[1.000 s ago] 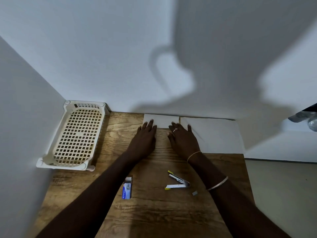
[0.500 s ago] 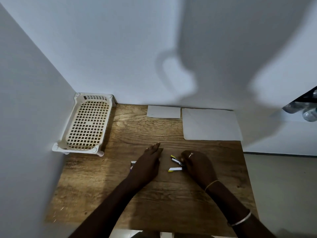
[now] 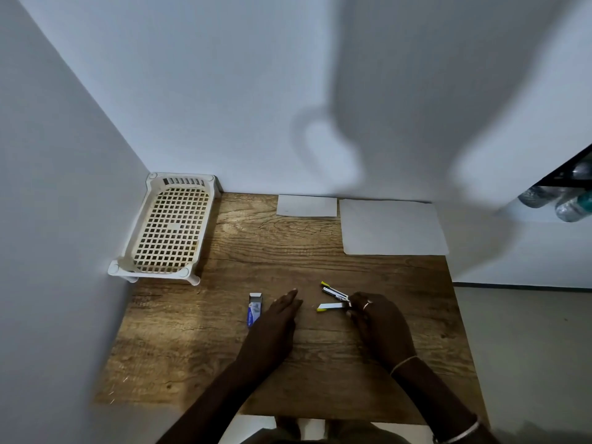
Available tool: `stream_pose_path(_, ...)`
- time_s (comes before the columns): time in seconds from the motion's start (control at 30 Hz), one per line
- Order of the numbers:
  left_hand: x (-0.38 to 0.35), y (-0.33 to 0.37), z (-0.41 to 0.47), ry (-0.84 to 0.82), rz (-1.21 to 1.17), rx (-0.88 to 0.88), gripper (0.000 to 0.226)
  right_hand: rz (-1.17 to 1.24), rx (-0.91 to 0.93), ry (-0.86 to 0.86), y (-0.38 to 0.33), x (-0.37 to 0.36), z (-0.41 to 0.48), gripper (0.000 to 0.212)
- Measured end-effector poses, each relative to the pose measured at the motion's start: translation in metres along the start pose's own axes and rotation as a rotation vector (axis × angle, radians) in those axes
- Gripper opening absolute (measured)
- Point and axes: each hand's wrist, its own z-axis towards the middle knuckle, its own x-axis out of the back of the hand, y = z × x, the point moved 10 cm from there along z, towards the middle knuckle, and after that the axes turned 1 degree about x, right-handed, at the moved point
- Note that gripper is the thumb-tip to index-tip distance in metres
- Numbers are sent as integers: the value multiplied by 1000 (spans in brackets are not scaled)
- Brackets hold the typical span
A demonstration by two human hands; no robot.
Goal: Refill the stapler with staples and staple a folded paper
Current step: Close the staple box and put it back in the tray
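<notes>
- The hinge end of the stapler is hidden under the curled fingers of the right hand that grips it.
- Whether its open channel holds any staples is too small to tell.
- The print on the box of staples is too small to read.
- The left hand hides its own palm; whether it touches the worktop cannot be told.
- The bottles are blurred and cut off by the right edge.
- Both forearms run out at the bottom edge.
</notes>
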Motion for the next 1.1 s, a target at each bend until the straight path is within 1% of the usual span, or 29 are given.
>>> stream_pose_path(0.1,6,1,-11,44,-23,-4,52,-4,-42,-8,4,0,-6,31)
stream_pose_path(0.2,14,0,-23,116,-22,-6,43,-4,-75,11,9,-1,-15,34)
stream_pose_path(0.27,21,-4,-29,194,-9,-15,36,-20,-97,-6,11,-4,-23,39)
stream_pose_path(0.37,35,-22,-37,313,-34,37,33,-75,-94,-24,11,-5,-36,47)
stream_pose_path(0.43,39,-39,-38,340,-39,115,40,-100,-41,-12,6,-5,-40,51)
stream_pose_path(0.5,40,-56,-36,322,-14,205,52,-91,-4,3,4,-5,-42,52)
stream_pose_path(0.57,40,-69,-32,274,-1,254,63,-101,10,-2,4,-6,-43,52)
stream_pose_path(0.7,37,-81,-26,201,52,261,76,-109,20,-36,4,-9,-44,52)
stream_pose_path(0.8,37,-86,-24,198,87,264,84,-89,29,-53,7,-13,-41,43)
stream_pose_path(0.87,37,-88,-23,194,104,259,85,-87,42,-89,10,-17,-36,36)
stream_pose_path(0.93,38,-88,-22,197,105,252,85,-25,33,-100,14,-21,-30,27)
stream_pose_path(1.0,39,-88,-22,204,94,252,83,90,-66,-95,25,-21,-24,18)
stream_pose_path(1.03,40,-87,-22,205,91,251,83,112,-87,-104,27,-23,-23,17)
stream_pose_path(1.1,40,-87,-21,211,89,247,81,86,-62,-125,28,-27,-20,19)
